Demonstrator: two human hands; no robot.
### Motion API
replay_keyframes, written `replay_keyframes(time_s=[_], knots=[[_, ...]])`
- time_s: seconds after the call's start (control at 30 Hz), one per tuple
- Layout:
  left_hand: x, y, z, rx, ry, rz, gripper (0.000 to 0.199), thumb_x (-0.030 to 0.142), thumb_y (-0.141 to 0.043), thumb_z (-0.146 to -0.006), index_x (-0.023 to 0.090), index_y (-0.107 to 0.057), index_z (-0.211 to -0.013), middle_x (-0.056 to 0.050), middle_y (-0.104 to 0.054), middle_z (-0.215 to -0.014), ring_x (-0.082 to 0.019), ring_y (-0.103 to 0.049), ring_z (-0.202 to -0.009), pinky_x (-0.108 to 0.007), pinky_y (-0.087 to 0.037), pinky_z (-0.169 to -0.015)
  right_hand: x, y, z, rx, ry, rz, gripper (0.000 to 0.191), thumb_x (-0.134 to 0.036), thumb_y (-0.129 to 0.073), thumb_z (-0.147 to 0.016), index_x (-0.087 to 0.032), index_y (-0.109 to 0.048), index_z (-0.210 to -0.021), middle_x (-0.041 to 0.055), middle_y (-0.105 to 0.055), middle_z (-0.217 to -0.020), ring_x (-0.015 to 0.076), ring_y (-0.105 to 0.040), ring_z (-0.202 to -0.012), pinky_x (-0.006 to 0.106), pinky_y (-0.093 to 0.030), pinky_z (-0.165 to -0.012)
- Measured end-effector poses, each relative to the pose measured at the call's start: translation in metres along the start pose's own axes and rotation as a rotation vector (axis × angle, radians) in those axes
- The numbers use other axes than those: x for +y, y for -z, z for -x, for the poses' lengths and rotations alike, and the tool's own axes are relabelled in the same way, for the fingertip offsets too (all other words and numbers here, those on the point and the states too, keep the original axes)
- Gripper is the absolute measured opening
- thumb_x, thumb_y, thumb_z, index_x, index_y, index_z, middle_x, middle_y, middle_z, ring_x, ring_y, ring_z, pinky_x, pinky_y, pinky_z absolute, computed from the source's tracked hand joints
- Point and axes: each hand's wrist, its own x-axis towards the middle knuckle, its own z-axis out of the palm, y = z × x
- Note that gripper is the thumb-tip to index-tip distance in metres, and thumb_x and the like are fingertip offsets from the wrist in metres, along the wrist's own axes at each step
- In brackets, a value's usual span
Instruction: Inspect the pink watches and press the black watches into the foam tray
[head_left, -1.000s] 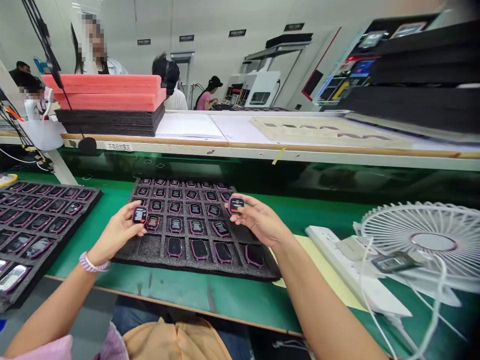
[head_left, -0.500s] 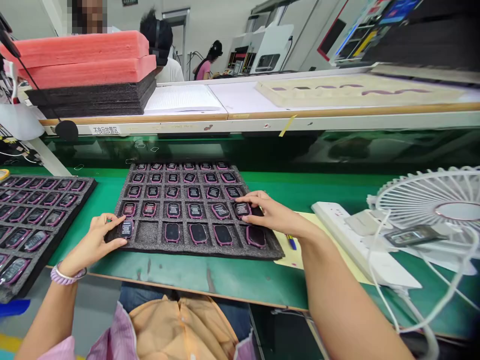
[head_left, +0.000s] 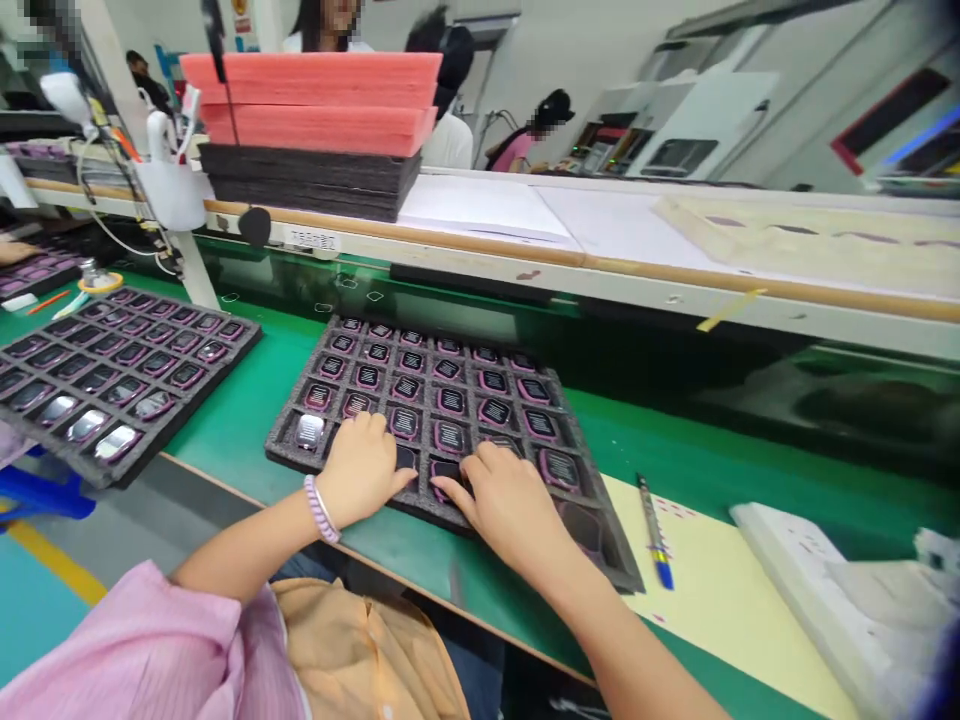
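Note:
A dark foam tray [head_left: 439,515] of square smartwatches with purple cases lies in front of me. Over its near row, my left hand [head_left: 360,468] curls with thumb and fingers about a dark-screened smartwatch [head_left: 406,458], which it partly covers. Just to the right, my right hand [head_left: 514,500] has its thumb and fingertips closed around another dark smartwatch [head_left: 445,468] in its compartment. At the near row's left end, a smartwatch [head_left: 310,431] reflects bright light. Another dark smartwatch [head_left: 581,525] sits by my right wrist. Many screens farther back show lines of white text.
A second watch tray [head_left: 161,435] lies to the left. On the right are a yellow sheet [head_left: 697,600], a marker pen [head_left: 657,545] and a white power strip [head_left: 787,560]. Red and black foam sheets [head_left: 315,130] are stacked on the shelf. Other people are beyond it.
My view has swung left. My left hand has left the watch at the near row's left end; my right hand has moved down and left. Both are now close together at the near row's middle.

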Motion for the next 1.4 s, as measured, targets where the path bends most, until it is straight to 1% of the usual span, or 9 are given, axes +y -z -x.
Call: replay_keyframes(time_s=[0.2, 0.37, 0.53, 0.7, 0.83, 0.93, 1.17, 1.3, 1.4], knots=[[-0.003, -0.002, 0.003, -0.015, -0.008, 0.295, 0.027, 0.033, -0.074, -0.087, 0.015, -0.059, -0.099, -0.008, -0.065, -0.100, -0.027, -0.060, -0.096, -0.038, -0.048, -0.083, -0.006, -0.008, 0.003, 0.161, 0.018, -0.256, 0.024, -0.041, -0.055, -0.093, -0.020, -0.053, -0.080, 0.0059, -0.059, -0.080, 0.0255, -0.058, -0.076, 0.035, -0.039, -0.065], [-0.026, 0.013, 0.008, 0.075, 0.020, 0.610, 0.017, 0.026, -0.066, -0.090, 0.021, -0.050, -0.092, 0.000, -0.064, -0.086, -0.020, -0.063, -0.080, -0.030, -0.044, -0.071, -0.011, 0.011, 0.001, 0.114, -0.050, -0.505, 0.023, -0.041, -0.050, -0.093, -0.024, -0.047, -0.079, 0.0003, -0.056, -0.065, 0.0200, -0.052, -0.055, 0.031, -0.038, -0.055], [-0.083, 0.032, 0.016, 0.250, 0.230, 0.434, 0.009, 0.028, -0.049, -0.099, 0.020, -0.044, -0.098, -0.006, -0.063, -0.091, -0.025, -0.062, -0.086, -0.036, -0.043, -0.079, -0.002, 0.030, -0.010, 0.203, -0.155, -0.722, 0.031, -0.053, -0.056, -0.091, -0.024, -0.048, -0.083, 0.0000, -0.056, -0.065, 0.0173, -0.053, -0.054, 0.027, -0.039, -0.051], [-0.109, 0.025, 0.029, 0.072, 0.209, 0.337, 0.011, 0.031, -0.043, -0.101, 0.020, -0.043, -0.098, -0.004, -0.062, -0.087, -0.027, -0.061, -0.087, -0.042, -0.041, -0.086, 0.000, 0.027, -0.020, 0.241, -0.182, -0.770, 0.042, -0.063, -0.059, -0.088, -0.023, -0.047, -0.080, -0.0007, -0.055, -0.061, 0.0160, -0.051, -0.053, 0.027, -0.039, -0.051], [-0.105, 0.027, 0.032, 0.170, 0.186, 0.469, 0.010, 0.030, -0.046, -0.098, 0.021, -0.045, -0.095, -0.005, -0.060, -0.090, -0.026, -0.059, -0.089, -0.043, -0.042, -0.089, 0.001, 0.025, -0.020, 0.223, -0.221, -0.849, 0.044, -0.064, -0.063, -0.086, -0.022, -0.050, -0.085, 0.0010, -0.060, -0.066, 0.0168, -0.055, -0.056, 0.028, -0.043, -0.053], [-0.092, 0.037, 0.022, 0.310, 0.134, 0.799, 0.014, 0.031, -0.054, -0.092, 0.019, -0.047, -0.093, -0.006, -0.060, -0.095, -0.021, -0.059, -0.086, -0.036, -0.047, -0.079, 0.004, 0.030, -0.024, 0.168, -0.282, -1.086, 0.051, -0.068, -0.067, -0.083, -0.021, -0.056, -0.098, 0.0065, -0.068, -0.082, 0.0162, -0.056, -0.058, 0.029, -0.047, -0.055], [-0.038, 0.043, -0.037, -0.066, 0.105, 1.718, 0.036, 0.034, -0.071, -0.085, 0.015, -0.052, -0.108, 0.002, -0.059, -0.079, -0.007, -0.054, -0.053, -0.019, -0.038, -0.047, 0.005, 0.035, -0.047, -0.022, -0.445, -1.787, 0.064, -0.059, -0.086, -0.071, -0.022, -0.063, -0.119, 0.0090, -0.071, -0.103, 0.0160, -0.062, -0.069, 0.030, -0.054, -0.064], [-0.019, 0.033, -0.058, -0.110, 0.182, 1.729, 0.028, 0.016, -0.068, -0.086, 0.015, -0.052, -0.110, 0.006, -0.053, -0.076, -0.004, -0.042, -0.049, -0.019, -0.032, -0.047, 0.004, 0.023, -0.050, -0.044, -0.471, -1.910, 0.066, -0.049, -0.090, -0.071, -0.027, -0.063, -0.127, 0.0050, -0.071, -0.109, 0.0189, -0.070, -0.087, 0.032, -0.056, -0.083], [-0.016, 0.022, -0.063, -0.004, 0.212, 1.569, 0.024, 0.007, -0.064, -0.084, 0.014, -0.055, -0.105, 0.004, -0.053, -0.080, -0.006, -0.047, -0.060, -0.020, -0.039, -0.059, 0.004, 0.013, -0.046, -0.049, -0.447, -1.916, 0.065, -0.046, -0.087, -0.077, -0.029, -0.060, -0.133, 0.0051, -0.070, -0.114, 0.0192, -0.070, -0.092, 0.035, -0.056, -0.091]])
